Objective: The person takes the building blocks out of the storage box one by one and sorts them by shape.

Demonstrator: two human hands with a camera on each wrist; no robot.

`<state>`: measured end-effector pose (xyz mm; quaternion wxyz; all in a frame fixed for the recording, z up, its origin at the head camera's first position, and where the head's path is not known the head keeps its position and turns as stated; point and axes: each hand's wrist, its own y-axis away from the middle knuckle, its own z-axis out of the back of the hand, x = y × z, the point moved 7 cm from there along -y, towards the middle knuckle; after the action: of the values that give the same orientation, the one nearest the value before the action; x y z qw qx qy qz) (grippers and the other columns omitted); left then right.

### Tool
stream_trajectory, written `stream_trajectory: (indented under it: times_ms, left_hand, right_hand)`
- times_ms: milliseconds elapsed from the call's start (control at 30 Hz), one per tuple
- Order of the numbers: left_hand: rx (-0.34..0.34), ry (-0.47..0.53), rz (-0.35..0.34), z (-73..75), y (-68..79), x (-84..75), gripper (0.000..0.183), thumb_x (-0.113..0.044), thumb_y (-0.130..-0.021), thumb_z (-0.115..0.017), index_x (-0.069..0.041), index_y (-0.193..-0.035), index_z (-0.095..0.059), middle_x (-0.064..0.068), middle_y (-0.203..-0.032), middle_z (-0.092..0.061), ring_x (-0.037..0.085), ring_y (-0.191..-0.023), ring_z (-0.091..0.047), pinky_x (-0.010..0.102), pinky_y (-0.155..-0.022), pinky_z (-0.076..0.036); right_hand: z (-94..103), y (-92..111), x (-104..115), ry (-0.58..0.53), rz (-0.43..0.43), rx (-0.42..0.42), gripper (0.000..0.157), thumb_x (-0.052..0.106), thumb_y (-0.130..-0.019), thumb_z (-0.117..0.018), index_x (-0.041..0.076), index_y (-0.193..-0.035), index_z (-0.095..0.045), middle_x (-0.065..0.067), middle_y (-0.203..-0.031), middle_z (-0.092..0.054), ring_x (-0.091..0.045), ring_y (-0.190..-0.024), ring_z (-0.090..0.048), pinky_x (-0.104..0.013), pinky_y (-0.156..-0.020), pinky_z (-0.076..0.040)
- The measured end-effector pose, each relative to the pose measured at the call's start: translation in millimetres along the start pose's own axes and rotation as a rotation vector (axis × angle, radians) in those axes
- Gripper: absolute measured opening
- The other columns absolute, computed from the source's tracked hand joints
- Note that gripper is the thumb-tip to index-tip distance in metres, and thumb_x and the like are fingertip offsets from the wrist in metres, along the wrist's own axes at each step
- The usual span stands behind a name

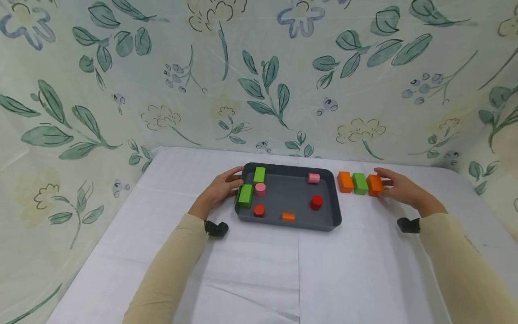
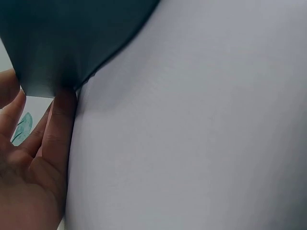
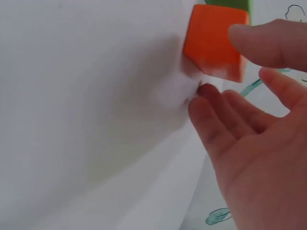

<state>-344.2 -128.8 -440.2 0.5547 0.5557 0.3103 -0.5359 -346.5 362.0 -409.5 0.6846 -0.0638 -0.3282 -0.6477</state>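
Note:
A dark grey tray point(image 1: 291, 173) lies on the white cloth. My left hand point(image 1: 220, 189) is at its left end, fairly straight fingertips against the outer wall; the left wrist view shows that hand point(image 2: 41, 163) beside the tray's wall point(image 2: 72, 43). To the right of the tray stand an orange block point(image 1: 345, 182), a green block point(image 1: 359, 183) and a second orange block point(image 1: 374, 185) in a row. At the row's right end is my right hand point(image 1: 398, 186). Its thumb overlaps the end orange block point(image 3: 216, 40) in the right wrist view, with the other fingers spread below it.
Inside the tray are two green blocks point(image 1: 245, 196), pink cylinders point(image 1: 261, 190), red cylinders point(image 1: 316, 202) and a small orange piece point(image 1: 288, 217). White cloth point(image 1: 259, 270) covers the table. A floral-patterned curtain point(image 1: 259, 90) stands behind and at the sides.

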Motion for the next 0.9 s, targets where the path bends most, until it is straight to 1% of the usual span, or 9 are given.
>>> stream_trajectory:
  times_ms: [100, 233, 333, 467, 667, 733, 767, 900]
  left_hand:
    - [0.002, 0.005, -0.006, -0.9, 0.2, -1.4, 0.057, -0.018, -0.1, -0.058, -0.034, -0.152, -0.039, 0.009, -0.159, -0.037, 0.027, -0.147, -0.039, 0.045, -0.119, -0.04]
    - [0.004, 0.0, -0.009, -1.1, 0.0, -2.5, 0.057, -0.019, -0.1, -0.057, -0.034, -0.152, -0.039, 0.009, -0.159, -0.037, 0.027, -0.147, -0.039, 0.045, -0.119, -0.04]
    - [0.007, -0.011, -0.005, -1.3, 0.2, -2.6, 0.058, -0.019, -0.1, -0.057, -0.035, -0.152, -0.038, 0.009, -0.16, -0.037, 0.027, -0.147, -0.038, 0.045, -0.119, -0.04]
    - [0.006, -0.029, 0.004, -1.3, 1.1, -1.9, 0.057, -0.02, -0.1, -0.057, -0.035, -0.152, -0.038, 0.009, -0.16, -0.036, 0.028, -0.147, -0.039, 0.045, -0.119, -0.04]
    - [-0.004, -0.03, 0.013, -1.7, 2.1, 0.7, 0.057, -0.021, -0.1, -0.056, -0.035, -0.152, -0.038, 0.01, -0.16, -0.036, 0.029, -0.147, -0.039, 0.046, -0.119, -0.039]
    - [-0.003, -0.022, 0.011, -1.9, 2.3, 2.6, 0.057, -0.02, -0.101, -0.056, -0.034, -0.152, -0.038, 0.01, -0.16, -0.036, 0.028, -0.147, -0.038, 0.045, -0.12, -0.039]
    - [-0.001, -0.021, 0.011, -2.3, 4.6, 0.7, 0.057, -0.02, -0.101, -0.055, -0.033, -0.153, -0.037, 0.011, -0.16, -0.035, 0.029, -0.147, -0.038, 0.046, -0.12, -0.038]
    - [0.002, -0.018, -0.003, -2.0, 3.6, 0.5, 0.056, -0.02, -0.101, -0.055, -0.034, -0.153, -0.037, 0.011, -0.16, -0.035, 0.029, -0.147, -0.038, 0.046, -0.12, -0.038]
  right_hand:
    - [5.6, 5, 4, -0.003, 0.004, -0.017, 0.084, 0.009, -0.092, -0.056, 0.004, -0.159, -0.006, -0.036, -0.159, -0.012, -0.059, -0.138, -0.024, -0.075, -0.108, -0.031]
    - [16.9, 12, 20, 0.036, 0.01, -0.083, 0.074, 0.01, -0.096, -0.049, -0.001, -0.157, -0.009, -0.036, -0.157, -0.016, -0.058, -0.138, -0.025, -0.073, -0.109, -0.033]
    - [22.5, 17, 42, 0.066, 0.039, -0.146, 0.067, 0.013, -0.097, -0.049, -0.002, -0.155, -0.019, -0.035, -0.155, -0.024, -0.055, -0.137, -0.028, -0.072, -0.108, -0.035]
    - [22.7, 20, 80, 0.081, 0.11, -0.193, 0.057, 0.015, -0.099, -0.05, 0.001, -0.151, -0.033, -0.031, -0.152, -0.035, -0.051, -0.136, -0.035, -0.07, -0.108, -0.039]
    - [13.5, 19, 135, 0.14, 0.228, -0.182, 0.047, 0.012, -0.097, -0.051, 0.002, -0.143, -0.047, -0.026, -0.144, -0.049, -0.045, -0.129, -0.046, -0.065, -0.105, -0.045]
    - [8.9, 18, 151, 0.158, 0.253, -0.17, 0.046, 0.011, -0.097, -0.052, 0.003, -0.142, -0.049, -0.024, -0.142, -0.052, -0.043, -0.128, -0.049, -0.063, -0.105, -0.046]
    - [6.4, 18, 158, 0.165, 0.261, -0.166, 0.045, 0.01, -0.097, -0.053, 0.004, -0.141, -0.05, -0.023, -0.142, -0.053, -0.042, -0.128, -0.05, -0.062, -0.105, -0.046]
    - [-6.9, 19, 187, 0.198, 0.329, -0.139, 0.044, 0.008, -0.096, -0.052, 0.003, -0.14, -0.052, -0.021, -0.139, -0.056, -0.039, -0.126, -0.053, -0.059, -0.106, -0.048]
